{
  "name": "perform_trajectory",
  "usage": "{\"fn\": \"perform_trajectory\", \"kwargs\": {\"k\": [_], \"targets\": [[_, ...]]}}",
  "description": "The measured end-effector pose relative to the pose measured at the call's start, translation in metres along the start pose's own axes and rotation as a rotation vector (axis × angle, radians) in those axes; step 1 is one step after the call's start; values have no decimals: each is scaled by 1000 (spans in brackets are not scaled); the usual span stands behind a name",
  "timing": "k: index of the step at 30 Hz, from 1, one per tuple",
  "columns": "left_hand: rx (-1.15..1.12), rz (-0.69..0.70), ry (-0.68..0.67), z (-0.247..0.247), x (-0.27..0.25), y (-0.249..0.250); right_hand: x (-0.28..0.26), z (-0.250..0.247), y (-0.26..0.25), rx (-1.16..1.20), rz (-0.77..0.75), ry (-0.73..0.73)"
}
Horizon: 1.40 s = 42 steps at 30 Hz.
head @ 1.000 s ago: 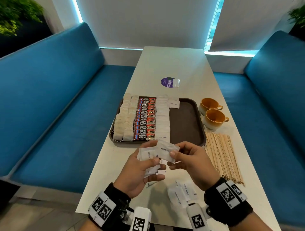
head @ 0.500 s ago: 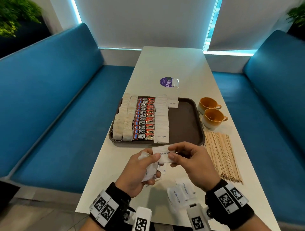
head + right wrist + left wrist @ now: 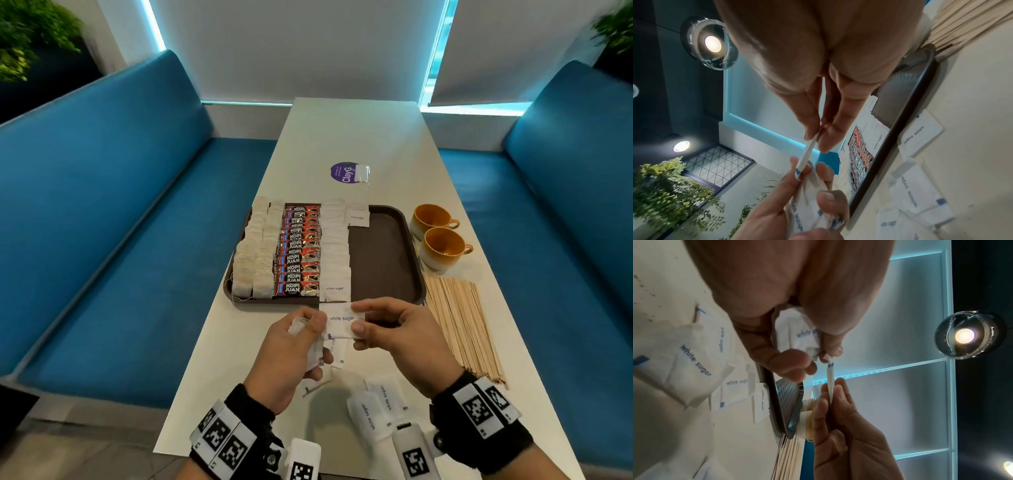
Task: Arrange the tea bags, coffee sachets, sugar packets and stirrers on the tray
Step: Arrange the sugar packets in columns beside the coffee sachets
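- The right hand [image 3: 400, 339] pinches one white sugar packet [image 3: 340, 323] by its right end, thumb on the near side and fingers on the far side; the packet sits in the air just in front of the near rim of the tray [image 3: 383, 263], printed face up.
- The left hand [image 3: 291, 353] touches that packet's left end with its thumb and forefinger while its curled fingers grip a crumpled bunch of further sugar packets [image 3: 313, 354]; the left wrist view shows the bunch [image 3: 797, 335] tucked against the palm.
- In the right wrist view the pinched packet [image 3: 807, 152] shows edge-on between the fingertips [image 3: 812, 129].
- The brown tray lies on the white bench [image 3: 349, 137]. On it, from left to right: two columns of tea bags [image 3: 255, 260], a column of Kopi Juan coffee sachets [image 3: 299, 253], then a column of white sugar packets [image 3: 335, 253], with one more packet [image 3: 358, 216] at the far edge beside that column. The tray's right part is bare.
- Loose sugar packets [image 3: 375, 407] lie on the bench near the person's wrists.
- Wooden stirrers [image 3: 462, 325] lie in a spread bundle on the bench just right of the tray.
- Two orange cups [image 3: 438, 240] stand beside the tray's far right corner.
- A purple round sticker [image 3: 342, 172] lies farther along the bench.
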<state>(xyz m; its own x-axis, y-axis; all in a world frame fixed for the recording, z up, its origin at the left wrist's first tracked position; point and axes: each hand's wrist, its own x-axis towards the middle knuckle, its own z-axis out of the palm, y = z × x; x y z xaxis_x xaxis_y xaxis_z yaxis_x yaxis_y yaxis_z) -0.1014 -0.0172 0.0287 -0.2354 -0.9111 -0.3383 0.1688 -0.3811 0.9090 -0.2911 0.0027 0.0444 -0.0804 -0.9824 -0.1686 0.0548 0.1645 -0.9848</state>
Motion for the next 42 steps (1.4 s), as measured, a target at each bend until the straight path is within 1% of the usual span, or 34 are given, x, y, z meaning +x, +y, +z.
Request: {"fn": "perform_trajectory", "kwargs": {"k": [7,10,14,17,19,24,29,32,35,38,42], "targets": [[19,-19,-79,-7,4,3,18,-4,-2,-7,-3,32],[42,-26,-46,-8,10,3,24,-2,-2,-41,-2,32],[45,-51,21,-8,19,4,43,-5,-6,-46,3,72],[-6,-73,56,-11,25,8,71,-14,-15,-4,21,129],[-54,-97,63,-14,29,11,98,-22,-21,-16,21,182],[-130,-162,88,-19,41,14,185,-45,-17,-56,110,305],[-163,-201,69,-19,48,13,257,-57,-3,-279,219,404],[-154,-216,49,-22,50,15,288,-58,4,-364,218,404],[-139,-240,41,-27,52,16,308,-54,10,-489,240,373],[-122,-243,51,-30,56,16,319,-52,17,-671,242,381],[-116,-264,45,-33,59,14,325,-50,17,-796,240,381]]}}
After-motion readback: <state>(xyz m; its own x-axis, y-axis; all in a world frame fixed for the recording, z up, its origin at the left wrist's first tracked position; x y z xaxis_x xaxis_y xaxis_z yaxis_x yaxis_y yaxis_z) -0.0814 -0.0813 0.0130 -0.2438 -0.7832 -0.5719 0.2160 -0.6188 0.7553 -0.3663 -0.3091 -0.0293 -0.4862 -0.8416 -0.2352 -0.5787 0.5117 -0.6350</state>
